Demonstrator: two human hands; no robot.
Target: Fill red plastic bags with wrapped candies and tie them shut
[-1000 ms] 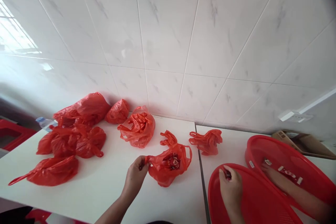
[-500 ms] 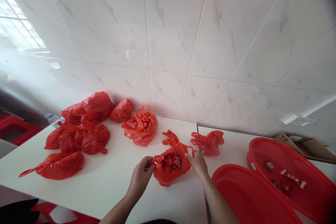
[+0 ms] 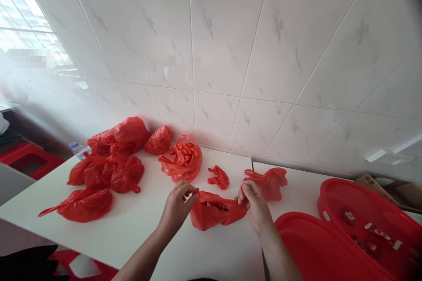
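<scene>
A small red plastic bag (image 3: 216, 215) with sweets inside lies on the white table (image 3: 138, 232) in front of me. My left hand (image 3: 178, 206) pinches its left handle. My right hand (image 3: 255, 206) pinches its right handle. The two hands stretch the bag's mouth flat between them, so little of the contents shows. A crumpled scrap of red bag (image 3: 219, 178) lies just behind it.
Several filled red bags (image 3: 108, 167) sit at the table's back left, an open one (image 3: 183, 160) near the wall, another (image 3: 268, 181) at the right. Two red plastic baskets (image 3: 313, 246) (image 3: 372, 224) stand at the right, the far one holding wrapped sweets. A water bottle (image 3: 77, 149) stands far left.
My right hand left the near basket and took the bag's right handle. Both hands then pulled the handles apart, flattening the bag's mouth. The other person's hand left the far basket.
</scene>
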